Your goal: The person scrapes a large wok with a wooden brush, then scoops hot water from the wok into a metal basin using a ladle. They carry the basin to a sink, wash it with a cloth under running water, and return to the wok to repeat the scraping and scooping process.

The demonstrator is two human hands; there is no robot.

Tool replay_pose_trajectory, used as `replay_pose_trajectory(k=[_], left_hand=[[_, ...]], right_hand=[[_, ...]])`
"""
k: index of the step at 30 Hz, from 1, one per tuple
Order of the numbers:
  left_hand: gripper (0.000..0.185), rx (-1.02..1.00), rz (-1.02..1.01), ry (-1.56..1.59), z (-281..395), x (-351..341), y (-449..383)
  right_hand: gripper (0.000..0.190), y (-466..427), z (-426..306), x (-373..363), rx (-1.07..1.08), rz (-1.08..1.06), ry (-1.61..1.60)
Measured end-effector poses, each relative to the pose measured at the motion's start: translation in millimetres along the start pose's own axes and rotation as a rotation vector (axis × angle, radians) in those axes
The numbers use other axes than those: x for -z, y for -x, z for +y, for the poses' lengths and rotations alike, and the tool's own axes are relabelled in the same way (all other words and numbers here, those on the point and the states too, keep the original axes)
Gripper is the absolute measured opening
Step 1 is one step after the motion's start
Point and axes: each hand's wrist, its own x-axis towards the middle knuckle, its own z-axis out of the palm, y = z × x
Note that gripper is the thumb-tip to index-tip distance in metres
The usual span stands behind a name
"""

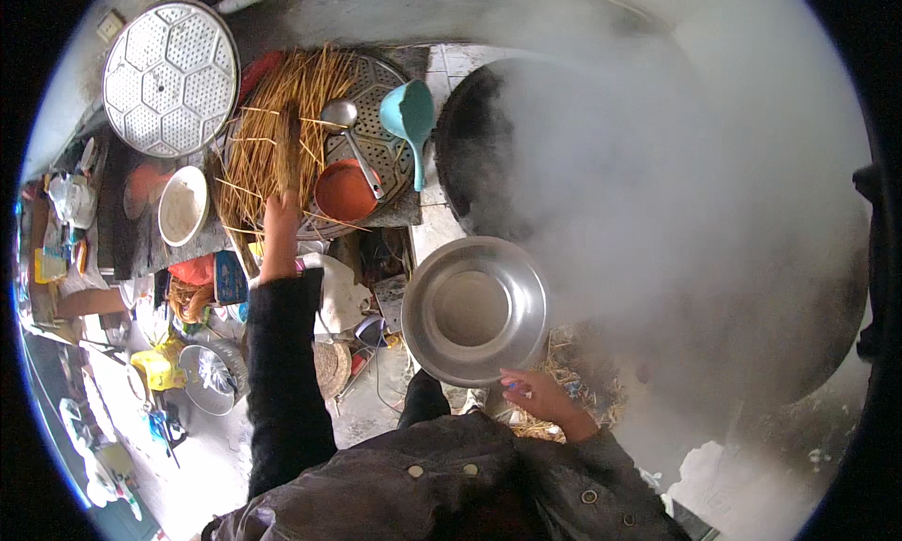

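My left hand reaches forward and is closed around the lower end of a brush-like bundle, which lies over a heap of straw stalks. Just right of it, a metal ladle rests across an orange-red bowl on a perforated steamer tray. A turquoise plastic water scoop lies on the tray's right side. My right hand is at the near rim of a wide metal basin; its fingers are apart, and whether they touch or grip the rim is unclear.
Thick steam rises from a large dark wok at the right, hiding much of it. A perforated steamer plate leans at the upper left, above a white bowl. A metal colander-like container stands on the floor at lower left.
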Motion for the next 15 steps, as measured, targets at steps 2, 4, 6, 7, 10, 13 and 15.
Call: replay_pose_trajectory(k=[2,4,6,7,10,13,15], left_hand=[[0.025,-0.128,-0.018,0.31,18.3,17.1,68.0],[0.026,-0.209,-0.049,0.067,44.4,30.4,133.4],[0.025,0.038,-0.122,0.138,74.7,35.2,201.4],[0.024,0.1,-0.163,0.344,89.8,29.6,239.0],[0.028,0.171,-0.234,0.291,129.3,18.9,339.4],[0.034,0.149,-0.39,0.247,150.2,0.5,408.7],[0.037,0.136,-0.475,0.273,159.2,-16.1,439.1]], right_hand=[[0.05,7.7,4.8,1.7,-0.036,0.011,0.034],[0.049,18.2,11.4,-0.4,0.016,0.044,0.0],[0.047,29.0,19.9,-5.9,0.088,0.068,-0.07],[0.046,33.3,25.0,-10.3,0.132,0.071,-0.122],[0.043,54.2,43.3,-13.0,0.211,0.078,-0.096],[0.041,86.0,65.5,-15.3,0.215,0.088,-0.139],[0.04,103.8,80.1,-13.3,0.229,0.084,-0.214]])
